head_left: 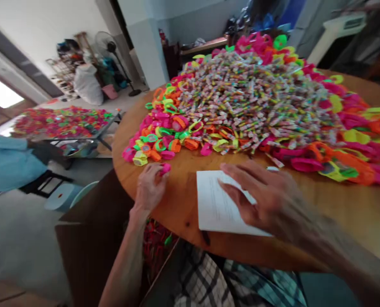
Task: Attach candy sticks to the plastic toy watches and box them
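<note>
My left hand (150, 185) is at the table's near left edge, its fingers closed on a small pink plastic piece (165, 169) that looks like one of the toy watches. Just beyond it lie pink, orange, yellow and green toy watches (151, 138). My right hand (263, 192), slightly blurred, hovers over or rests on a white sheet or stack of paper (212, 204) with printed lines. Its thumb and fingers are apart, and nothing shows between them. Behind the paper rises a big heap of small, wrapped candy-like sticks (250, 98).
The heap covers the far part of the round wooden table (177, 209). A brown box (94, 230) stands below its left edge, with colourful pieces (158, 238) under the table edge. At left, a person in a blue shirt (4, 160) is near another table heaped with bright pieces (65, 121).
</note>
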A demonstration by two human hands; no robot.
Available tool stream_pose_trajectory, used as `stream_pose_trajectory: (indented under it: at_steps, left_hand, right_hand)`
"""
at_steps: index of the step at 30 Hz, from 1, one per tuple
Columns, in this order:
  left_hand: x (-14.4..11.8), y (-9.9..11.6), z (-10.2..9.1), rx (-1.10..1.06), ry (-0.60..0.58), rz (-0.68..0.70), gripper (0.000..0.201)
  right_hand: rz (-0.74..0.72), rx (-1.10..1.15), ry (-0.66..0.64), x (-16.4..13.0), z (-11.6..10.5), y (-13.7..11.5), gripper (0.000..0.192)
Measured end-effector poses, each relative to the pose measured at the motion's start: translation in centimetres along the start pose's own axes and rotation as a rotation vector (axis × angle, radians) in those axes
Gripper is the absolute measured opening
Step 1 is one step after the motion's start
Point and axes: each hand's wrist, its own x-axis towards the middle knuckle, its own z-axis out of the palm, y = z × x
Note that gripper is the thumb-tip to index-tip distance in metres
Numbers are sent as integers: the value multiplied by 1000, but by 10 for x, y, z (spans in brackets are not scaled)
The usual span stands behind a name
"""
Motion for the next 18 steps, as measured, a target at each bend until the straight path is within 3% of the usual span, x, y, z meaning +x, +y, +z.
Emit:
stream_pose_trajectory:
  at_steps: [5, 11, 14, 18]
  left_hand:
    - [0, 13, 6, 10, 11, 90, 9]
    - [-6, 11, 6, -29, 51, 91, 10]
    - [-7, 13, 7, -165, 85, 8, 8]
    - [-6, 18, 9, -429, 108, -258, 20]
  right_hand:
    - [19, -99, -155, 48, 51, 49, 28]
    - [200, -314, -163, 92, 62, 62, 27]
    - [160, -345, -185, 106, 71, 66, 29]
    - [69, -398, -261, 111, 82, 72, 32]
